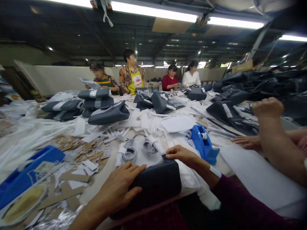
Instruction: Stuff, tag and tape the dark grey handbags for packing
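A dark leather bag (155, 187) lies at the table's near edge in front of me. My left hand (120, 188) rests on its left side, fingers curled over the top edge. My right hand (183, 156) pinches the bag's top right corner, where a strap wrapped in white paper (153, 143) is attached. The strap loops back across the table in two coils. A piece of white tape sticks to my right wrist.
A blue tape dispenser (203, 143) stands just right of my right hand; another blue one (24, 175) sits at the near left. Cardboard scraps (83, 153) and white paper litter the table. Another person's arms (271, 134) reach in at right. Finished bags (96, 105) are stacked behind; several workers sit farther back.
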